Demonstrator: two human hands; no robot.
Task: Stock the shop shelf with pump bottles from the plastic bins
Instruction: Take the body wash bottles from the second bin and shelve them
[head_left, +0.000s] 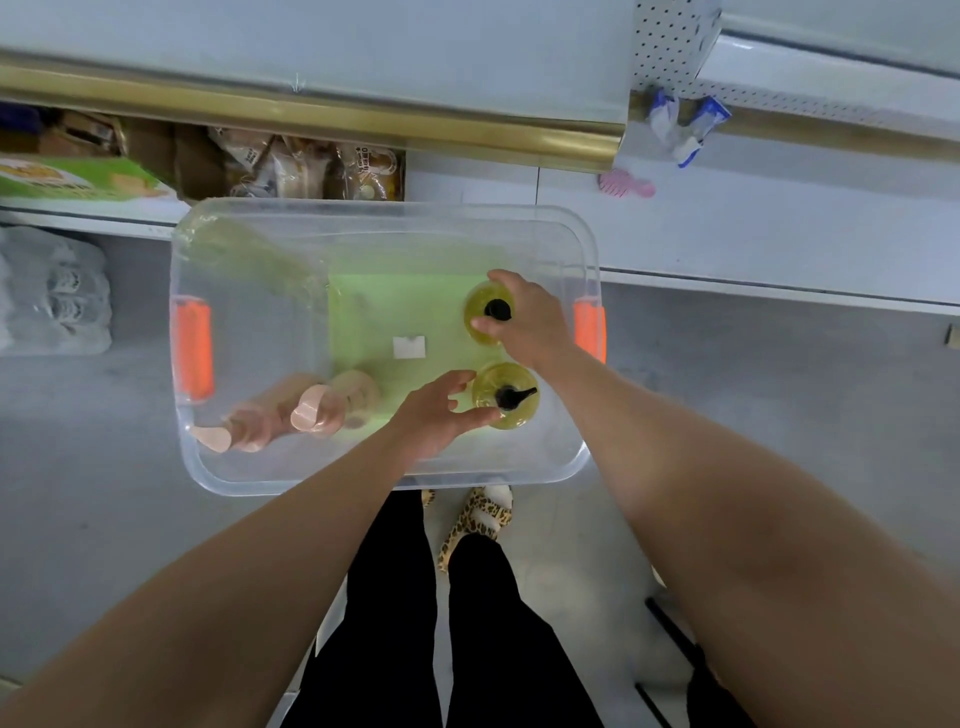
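A clear plastic bin (249, 475) with orange handles sits on the floor below me. Two yellow-green pump bottles with black pumps stand upright at its right side. My right hand (530, 322) grips the far bottle (480, 306) around its top. My left hand (434, 413) reaches the near bottle (511, 410) with spread fingers, thumb touching its side. Two pink bottles (311, 410) lie on their sides at the bin's near left. A green sheet shows through the bin's bottom.
The white shop shelf (753, 223) runs across the top, with snack packets (311, 166) at left, a pink comb (626, 184) and blue-white packs (685, 124). Wrapped white goods (52, 296) sit lower left. My legs and leopard slippers (475, 519) stand just behind the bin.
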